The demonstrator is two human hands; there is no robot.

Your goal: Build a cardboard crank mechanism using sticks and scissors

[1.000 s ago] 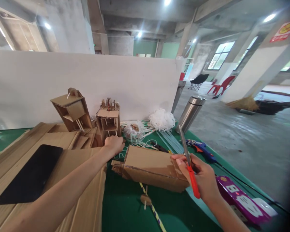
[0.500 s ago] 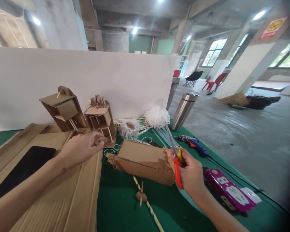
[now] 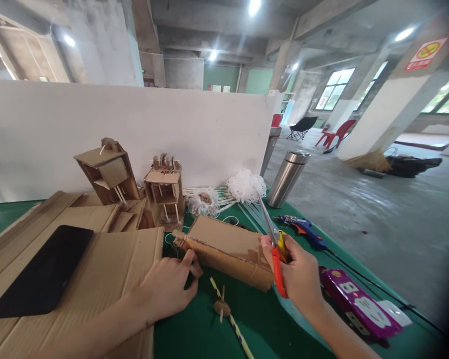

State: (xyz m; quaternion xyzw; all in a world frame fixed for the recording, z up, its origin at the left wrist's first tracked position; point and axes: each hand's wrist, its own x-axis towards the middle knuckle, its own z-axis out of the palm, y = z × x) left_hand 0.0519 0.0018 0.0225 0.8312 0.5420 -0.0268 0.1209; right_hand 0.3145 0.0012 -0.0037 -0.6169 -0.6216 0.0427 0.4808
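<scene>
My right hand [image 3: 299, 271] is closed on scissors [image 3: 278, 267] with red on the handle, blades pointing up and away. A yellow part shows between its fingers; I cannot tell if it belongs to the scissors. Beside it, a long cardboard box [image 3: 224, 244] lies on the green table, near my right fingertips. My left hand [image 3: 170, 286] is at the near left side of this box, pinching a small cardboard piece [image 3: 196, 269]. Just right of that hand lies a patterned yellow strip [image 3: 238, 334], with a cardboard disc [image 3: 222, 307] and thin stick on it.
Two cardboard models [image 3: 164, 192] stand at the back by a white panel [image 3: 209, 129]. Flat cardboard [image 3: 130, 244] with a black tablet-like slab [image 3: 41, 271] covers the left. White string [image 3: 247, 185], a steel flask [image 3: 289, 179], a glue gun [image 3: 303, 232] and a purple power strip [image 3: 361, 304] lie rightward.
My left hand has come from beside the cardboard models to the near side of the box, carrying the small cardboard piece. The scissors stay in my right hand. The view shifted slightly.
</scene>
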